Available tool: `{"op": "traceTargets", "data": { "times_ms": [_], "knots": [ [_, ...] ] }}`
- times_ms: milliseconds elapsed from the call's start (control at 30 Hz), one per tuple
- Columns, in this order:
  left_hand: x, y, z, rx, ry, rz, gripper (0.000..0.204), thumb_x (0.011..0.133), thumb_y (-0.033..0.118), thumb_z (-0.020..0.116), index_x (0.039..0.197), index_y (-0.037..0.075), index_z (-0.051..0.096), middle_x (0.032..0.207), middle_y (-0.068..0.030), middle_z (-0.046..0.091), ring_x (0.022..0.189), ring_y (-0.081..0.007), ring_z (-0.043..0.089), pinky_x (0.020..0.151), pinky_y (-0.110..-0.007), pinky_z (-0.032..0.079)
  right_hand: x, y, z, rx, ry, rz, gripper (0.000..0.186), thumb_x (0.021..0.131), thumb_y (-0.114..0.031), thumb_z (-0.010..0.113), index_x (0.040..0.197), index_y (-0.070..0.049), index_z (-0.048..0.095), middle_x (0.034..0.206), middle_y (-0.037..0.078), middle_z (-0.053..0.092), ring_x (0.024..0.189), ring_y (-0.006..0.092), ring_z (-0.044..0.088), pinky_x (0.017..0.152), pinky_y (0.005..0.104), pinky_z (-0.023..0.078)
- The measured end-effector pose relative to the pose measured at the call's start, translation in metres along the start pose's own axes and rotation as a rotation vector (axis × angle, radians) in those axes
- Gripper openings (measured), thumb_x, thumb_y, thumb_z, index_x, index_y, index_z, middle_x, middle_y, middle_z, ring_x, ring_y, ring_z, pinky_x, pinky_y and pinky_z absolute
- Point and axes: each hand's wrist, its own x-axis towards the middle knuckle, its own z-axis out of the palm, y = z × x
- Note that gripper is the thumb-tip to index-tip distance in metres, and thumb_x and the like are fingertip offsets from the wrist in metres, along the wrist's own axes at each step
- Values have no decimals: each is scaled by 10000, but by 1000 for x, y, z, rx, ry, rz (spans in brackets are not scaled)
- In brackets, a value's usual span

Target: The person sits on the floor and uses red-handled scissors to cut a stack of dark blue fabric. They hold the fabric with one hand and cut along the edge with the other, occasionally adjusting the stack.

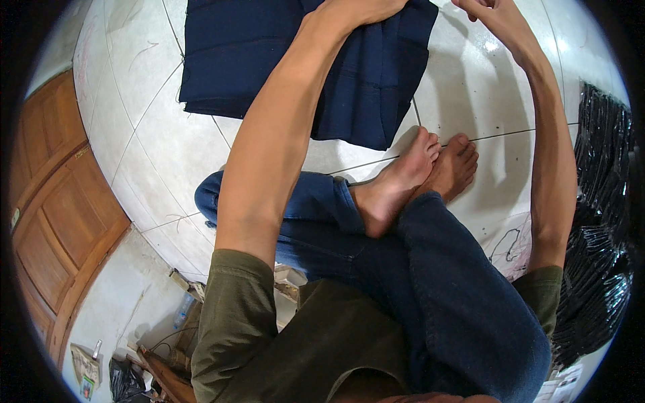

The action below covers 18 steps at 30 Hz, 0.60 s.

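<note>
A dark navy cloth [248, 60] with creases, seams and a frayed edge lies spread on the floor in front of my feet. My left hand [366, 9] rests on or just above its upper part; the fingers are cut off by the top of the picture. To the right of the cloth, my right hand [489, 12] hangs over the tiles with its fingers curled in. Its fingertips are partly out of view, and whether a small thing is between them cannot be made out.
I sit on white floor tiles [161, 161] with my legs folded and bare feet [403, 174] crossed. A shiny black plastic-wrapped bundle [598, 269] is at the right. A wooden door [74, 221] is at the left. Clutter, including a clear bottle [183, 309], lies at the lower left.
</note>
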Motion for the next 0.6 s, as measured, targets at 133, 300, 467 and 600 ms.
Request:
{"op": "traceTargets", "data": {
  "times_ms": [133,300,467,600],
  "knots": [
    [-1,-1,-2,8,-5,-2,373,1012,390,548,997,111,795,1043,-127,733,1009,-352,582,882,-511,359,11,5,5,123,-78,-52,251,849,-247,721,899,-1,744,731,24,658,677,114,583,637,277,475],
    [2,0,2,0,6,16,376,1011,387,548,988,105,794,1041,-126,733,1001,-350,580,879,-510,358,14,-1,4,74,-80,-56,225,825,-242,729,831,-18,747,690,12,644,647,101,565,605,277,460],
    [0,-1,1,6,-1,8,379,1009,388,550,982,99,793,1038,-133,732,994,-349,578,873,-507,358,18,-5,6,27,-81,-24,217,819,-247,730,820,-31,751,673,3,634,621,97,549,575,282,447],
    [0,0,0,-1,-1,10,379,1008,387,552,985,96,794,1031,-134,732,990,-345,577,872,-504,359,21,-4,4,15,-98,-65,217,822,-250,728,819,-35,753,674,-9,628,615,89,538,558,277,430]
  ]
}}
